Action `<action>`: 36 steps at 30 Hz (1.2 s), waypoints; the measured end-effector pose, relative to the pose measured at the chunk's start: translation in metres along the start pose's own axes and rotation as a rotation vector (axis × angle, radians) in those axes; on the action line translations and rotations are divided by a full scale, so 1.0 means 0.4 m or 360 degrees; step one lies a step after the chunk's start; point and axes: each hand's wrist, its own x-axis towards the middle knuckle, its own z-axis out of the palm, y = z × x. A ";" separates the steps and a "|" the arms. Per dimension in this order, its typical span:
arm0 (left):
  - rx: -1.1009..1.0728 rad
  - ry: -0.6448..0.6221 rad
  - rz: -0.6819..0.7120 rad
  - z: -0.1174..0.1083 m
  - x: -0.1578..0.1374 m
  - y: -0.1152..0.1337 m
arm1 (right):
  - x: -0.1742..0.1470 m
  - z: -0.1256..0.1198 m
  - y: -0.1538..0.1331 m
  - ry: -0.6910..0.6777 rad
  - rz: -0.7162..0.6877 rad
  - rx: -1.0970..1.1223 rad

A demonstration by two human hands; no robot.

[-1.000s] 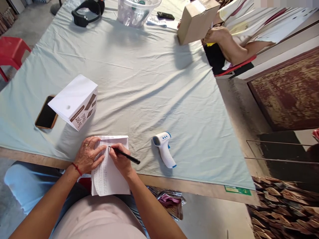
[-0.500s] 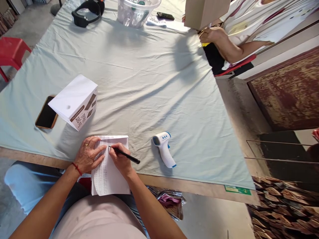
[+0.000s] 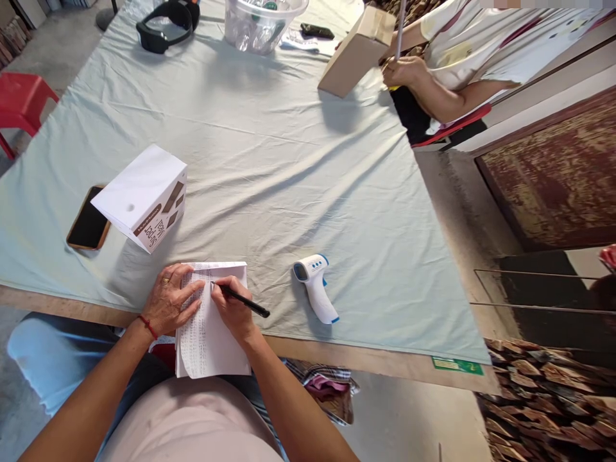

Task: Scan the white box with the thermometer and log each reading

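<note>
My left hand [image 3: 174,298] lies with fingers spread on the left side of a notebook [image 3: 224,350], whose page carries columns of handwriting. In my right hand [image 3: 233,308] is a black pen [image 3: 248,301], its tip touching the page near the top. The notebook rests partly over the table's front edge. To the right lies a white and blue infrared thermometer [image 3: 316,287]. Beyond my left hand stands a white carton [image 3: 142,192] with brown print, and a phone [image 3: 89,221] lies beside it.
Across the table a co-worker [image 3: 462,64] handles a brown cardboard box [image 3: 353,54]. A clear plastic tub [image 3: 264,22], a black headset [image 3: 168,25] and a small dark device [image 3: 316,31] are at the far side. A red stool [image 3: 24,102] stands at left.
The co-worker's cardboard box has come down and tilted onto the table, and a thin stick-like object shows upright by their hand. My hands and the pen have barely moved.
</note>
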 end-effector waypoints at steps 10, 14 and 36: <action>0.0008 -0.0017 -0.0004 0.002 -0.002 -0.002 | -0.002 0.000 -0.001 0.0060 -0.0002 -0.0001; 0.0006 0.0004 0.0021 0.005 -0.004 -0.005 | -0.003 0.004 0.005 0.0027 0.0001 -0.0026; -0.0357 0.1229 -0.1089 -0.012 0.022 -0.187 | 0.076 -0.231 0.161 0.0063 -0.0168 -0.0949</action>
